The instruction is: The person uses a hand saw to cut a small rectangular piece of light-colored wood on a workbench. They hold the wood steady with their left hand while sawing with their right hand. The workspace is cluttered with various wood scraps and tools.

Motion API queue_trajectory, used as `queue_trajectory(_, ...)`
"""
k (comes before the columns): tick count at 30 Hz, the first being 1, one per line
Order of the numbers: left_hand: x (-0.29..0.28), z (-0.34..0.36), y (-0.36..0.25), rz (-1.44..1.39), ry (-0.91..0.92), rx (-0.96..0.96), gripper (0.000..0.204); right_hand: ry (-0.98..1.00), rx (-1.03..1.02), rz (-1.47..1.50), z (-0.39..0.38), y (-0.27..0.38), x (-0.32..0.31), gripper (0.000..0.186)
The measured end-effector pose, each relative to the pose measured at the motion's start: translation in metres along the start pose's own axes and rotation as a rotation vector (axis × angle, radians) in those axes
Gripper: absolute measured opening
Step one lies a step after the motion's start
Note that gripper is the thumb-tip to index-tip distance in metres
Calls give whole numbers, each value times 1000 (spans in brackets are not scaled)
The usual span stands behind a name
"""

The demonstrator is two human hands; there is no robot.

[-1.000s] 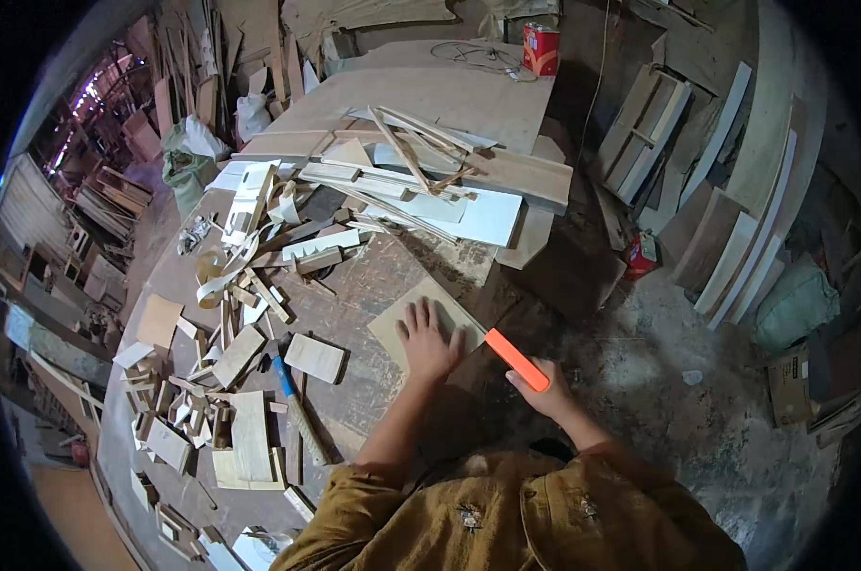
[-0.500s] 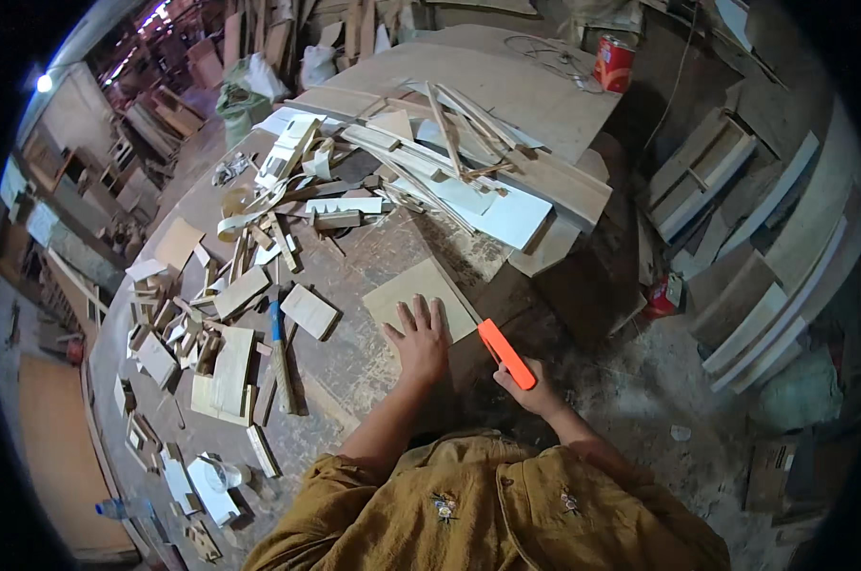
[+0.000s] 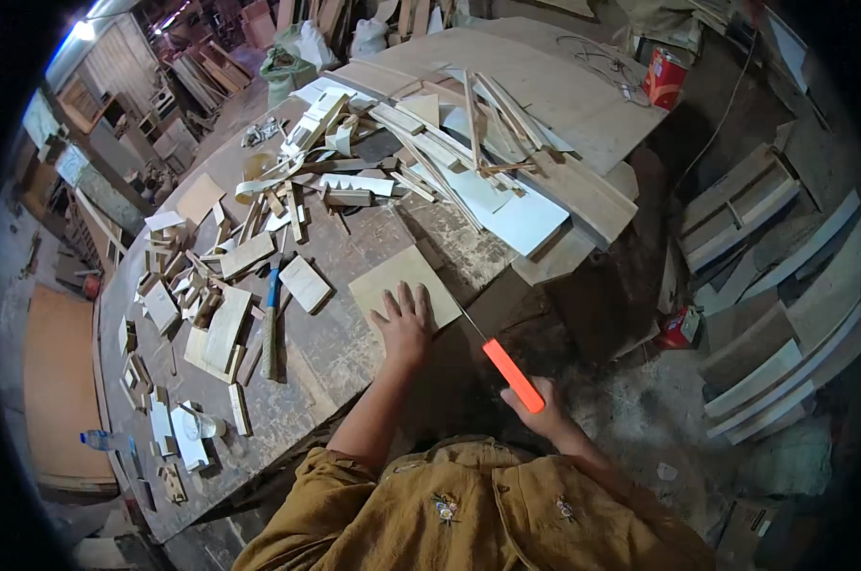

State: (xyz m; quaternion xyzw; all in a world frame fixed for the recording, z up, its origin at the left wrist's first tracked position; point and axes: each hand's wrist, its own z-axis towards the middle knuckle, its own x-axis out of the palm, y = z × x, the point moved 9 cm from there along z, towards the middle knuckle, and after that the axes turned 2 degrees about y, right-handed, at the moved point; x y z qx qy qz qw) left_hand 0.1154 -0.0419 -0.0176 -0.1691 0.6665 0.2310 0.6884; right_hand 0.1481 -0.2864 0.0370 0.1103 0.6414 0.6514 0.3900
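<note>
A square, pale wooden board (image 3: pixel 378 288) lies at the right edge of the worn workbench. My left hand (image 3: pixel 406 324) presses flat on it, fingers spread. In my right hand (image 3: pixel 542 407), off the bench edge, is a handsaw (image 3: pixel 512 374) with a bright orange handle. Its thin blade runs from the handle up to the board's right edge; whether the teeth are in the wood I cannot tell. Left of the board lie a small wooden block (image 3: pixel 305 284) and a hammer (image 3: pixel 271 319) with a blue band near its head.
Wood offcuts (image 3: pixel 223 328) litter the bench's left side. Long strips and a white panel (image 3: pixel 530 221) are piled at the back. A red can (image 3: pixel 663 78) stands at the far right corner. Curved boards (image 3: pixel 792 352) lean at the right. A plastic cup (image 3: pixel 209 425) sits at lower left.
The saw has drawn back toward me, with more of its blade showing between handle and board. My left hand stays on the board. The whole view has shifted and turned slightly.
</note>
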Motion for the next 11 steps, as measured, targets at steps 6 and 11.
queue_trajectory(6, 1, 0, 0, 37, 1, 51, 64, 89, 89, -23, -1, -1, 0, 23)
queue_trajectory(11, -8, 1, -6, 38, 33, 5, 68, -15, 55, 93, 44, -27, 10, 25)
